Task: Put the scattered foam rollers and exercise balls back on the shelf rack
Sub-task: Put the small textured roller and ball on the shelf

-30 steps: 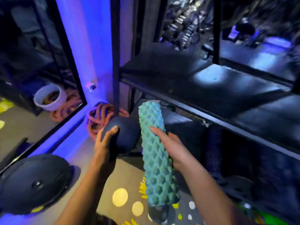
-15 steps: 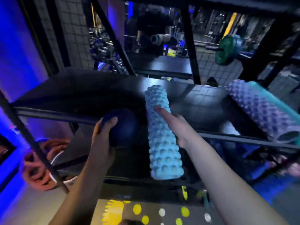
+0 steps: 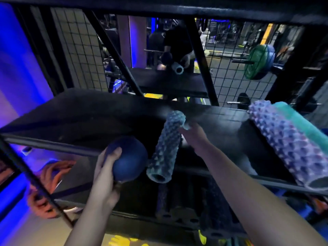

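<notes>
Two hands hold gear at the shelf [image 3: 74, 119]: left hand [image 3: 106, 176] fingers wrap a blue ball [image 3: 130, 160]; right hand [image 3: 193, 137] grips a knobbly roller [image 3: 166, 146], its long axis pointing away over the shelf edge.

No text, label, brand, number or sign can be read anywhere in the frame; the picture is dim and smeared by motion. The green round weight plate [image 3: 255, 62] at the upper right shows only a blurred pattern, no legible figures; the yellow shapes on the floor mat [image 3: 124, 242] at the bottom edge form no letters.
</notes>
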`<state>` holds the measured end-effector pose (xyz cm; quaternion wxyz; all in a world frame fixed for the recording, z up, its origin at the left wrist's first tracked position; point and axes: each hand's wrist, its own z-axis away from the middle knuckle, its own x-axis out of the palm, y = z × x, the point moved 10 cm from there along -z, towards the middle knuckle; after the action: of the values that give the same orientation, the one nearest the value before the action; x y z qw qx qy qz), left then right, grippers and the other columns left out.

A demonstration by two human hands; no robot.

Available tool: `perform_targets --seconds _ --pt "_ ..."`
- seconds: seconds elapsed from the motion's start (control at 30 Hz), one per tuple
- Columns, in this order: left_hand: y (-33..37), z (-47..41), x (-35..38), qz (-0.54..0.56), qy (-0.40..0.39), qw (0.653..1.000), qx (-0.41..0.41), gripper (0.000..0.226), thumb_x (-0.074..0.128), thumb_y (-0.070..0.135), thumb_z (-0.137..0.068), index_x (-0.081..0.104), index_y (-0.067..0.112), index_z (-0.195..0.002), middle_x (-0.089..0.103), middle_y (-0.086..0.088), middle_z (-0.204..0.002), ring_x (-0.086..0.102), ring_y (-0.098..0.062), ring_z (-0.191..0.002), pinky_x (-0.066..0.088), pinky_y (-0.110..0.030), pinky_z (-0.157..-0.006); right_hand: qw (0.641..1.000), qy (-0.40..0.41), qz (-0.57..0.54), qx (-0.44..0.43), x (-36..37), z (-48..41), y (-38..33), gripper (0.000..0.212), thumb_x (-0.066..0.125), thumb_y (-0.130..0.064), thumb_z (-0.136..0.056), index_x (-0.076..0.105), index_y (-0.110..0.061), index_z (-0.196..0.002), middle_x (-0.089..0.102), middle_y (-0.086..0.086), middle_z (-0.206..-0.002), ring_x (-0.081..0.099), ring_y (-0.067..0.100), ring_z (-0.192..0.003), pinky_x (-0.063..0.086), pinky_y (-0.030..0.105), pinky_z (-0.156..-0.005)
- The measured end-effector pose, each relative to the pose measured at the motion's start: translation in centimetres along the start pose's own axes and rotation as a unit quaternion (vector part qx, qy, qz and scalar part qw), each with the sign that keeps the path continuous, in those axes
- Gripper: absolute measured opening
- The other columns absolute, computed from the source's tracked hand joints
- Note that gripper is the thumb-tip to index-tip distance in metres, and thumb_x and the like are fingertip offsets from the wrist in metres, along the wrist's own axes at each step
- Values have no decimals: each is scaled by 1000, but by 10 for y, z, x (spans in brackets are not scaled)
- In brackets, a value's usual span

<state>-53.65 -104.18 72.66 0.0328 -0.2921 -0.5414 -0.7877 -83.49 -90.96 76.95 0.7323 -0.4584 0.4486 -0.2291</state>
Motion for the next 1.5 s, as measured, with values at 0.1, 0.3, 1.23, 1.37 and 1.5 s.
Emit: perform_targets --seconds 0.1,0.3,1.23,1.37,1.5 --pt "8 -22 0 -9 -10 1000 -5 27 67 32 -91 69 34 -118 73 -2 -126 69 -25 -108 59 -39 -74 999 -24 26 1 12 -1 9 64 74 -43 -89 51 -18 -143 60 8 -136 62 25 -115 49 29 -88" --pt "13 -66 35 -23 -40 998 -44 79 89 46 -59 64 30 -132 73 -2 -125 69 -31 -117 54 -56 -99 998 -36 32 -36 25 20 7 54 67 -47 -92 56 -20 -138 64 1 -129 62 14 -107 45 24 -76" --pt "30 -138 61 -567 -91 804 154 103 88 63 -59 34 43 -144 31 -6 -148 38 -43 -133 46 -55 -96 955 200 65 -210 60 105 -31 34 53 -8 -87 73 -16 -113 71 -3 -117 61 15 -113 45 26 -102" --pt "26 -125 51 -552 -132 817 98 119 76 80 -64 7 50 -157 -5 -6 -170 2 -43 -154 20 -70 -117 911 281 56 -297 47 155 -40 32 47 3 -83 73 -14 -93 70 -4 -99 55 19 -100 45 34 -94" --pt "42 -77 -4 -463 -75 866 172 90 61 63 -93 13 31 -163 9 -17 -169 10 -39 -154 15 -50 -124 872 274 84 -396 53 198 -49 25 40 -6 -79 63 -11 -72 62 1 -80 50 25 -81 45 45 -74"
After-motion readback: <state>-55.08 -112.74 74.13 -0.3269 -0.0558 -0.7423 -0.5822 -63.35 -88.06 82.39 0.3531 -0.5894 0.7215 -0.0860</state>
